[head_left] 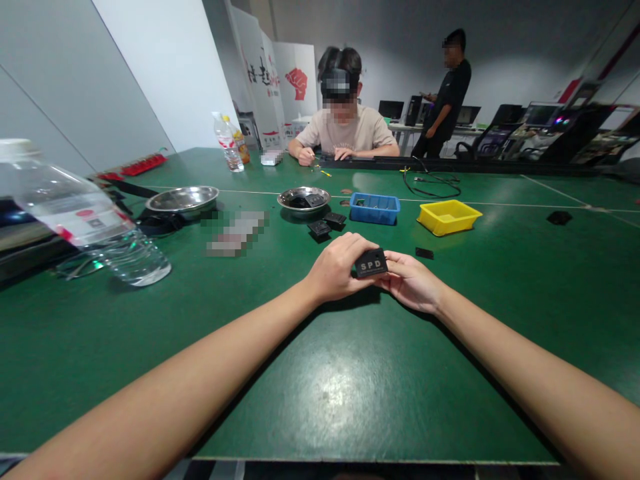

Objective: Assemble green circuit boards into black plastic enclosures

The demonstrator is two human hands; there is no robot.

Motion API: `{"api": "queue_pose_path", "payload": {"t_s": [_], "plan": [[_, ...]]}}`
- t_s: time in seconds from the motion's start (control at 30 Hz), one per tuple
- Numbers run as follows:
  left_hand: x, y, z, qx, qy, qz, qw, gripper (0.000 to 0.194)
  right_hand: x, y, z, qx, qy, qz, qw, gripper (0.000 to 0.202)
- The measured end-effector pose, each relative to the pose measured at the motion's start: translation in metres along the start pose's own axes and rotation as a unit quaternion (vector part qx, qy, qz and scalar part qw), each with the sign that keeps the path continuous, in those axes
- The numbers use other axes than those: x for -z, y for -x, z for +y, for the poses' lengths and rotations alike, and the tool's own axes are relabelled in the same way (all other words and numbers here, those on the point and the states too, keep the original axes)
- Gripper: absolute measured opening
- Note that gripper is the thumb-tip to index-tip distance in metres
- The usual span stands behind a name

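Note:
A small black box marked SPD is held up over the green table. My left hand wraps round its left side, fingers over the top and thumb below. From the right, my right hand pinches the box's right edge, with some fingertips hidden behind it. Beyond my left hand lie black parts on the table. Further back stands a steel bowl with black pieces in it. A flat black piece lies just beyond my right hand.
A blue tray and a yellow tray stand behind my hands. At the left are a large water bottle and a steel dish. Across the table sits a person; black cables lie at the back.

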State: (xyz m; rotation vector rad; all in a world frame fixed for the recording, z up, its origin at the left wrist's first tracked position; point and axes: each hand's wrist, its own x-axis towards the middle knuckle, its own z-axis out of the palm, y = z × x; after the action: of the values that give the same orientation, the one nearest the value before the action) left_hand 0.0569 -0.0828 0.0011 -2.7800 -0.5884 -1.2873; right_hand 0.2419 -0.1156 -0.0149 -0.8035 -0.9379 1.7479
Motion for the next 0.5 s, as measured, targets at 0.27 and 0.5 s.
{"api": "queue_pose_path", "payload": {"t_s": [0.27,0.5], "plan": [[-0.0004,0.0005,0.0004,0.003,-0.001,0.013,1.000,0.031,-0.0011,-0.0008,-0.0001,0.005,-0.023,0.010,1.000,0.031],[-0.0003,-0.0009,0.0009,-0.011,-0.005,0.024,1.000,0.033,-0.0010,0.0000,0.0013,0.008,-0.003,0.006,1.000,0.027]]}}
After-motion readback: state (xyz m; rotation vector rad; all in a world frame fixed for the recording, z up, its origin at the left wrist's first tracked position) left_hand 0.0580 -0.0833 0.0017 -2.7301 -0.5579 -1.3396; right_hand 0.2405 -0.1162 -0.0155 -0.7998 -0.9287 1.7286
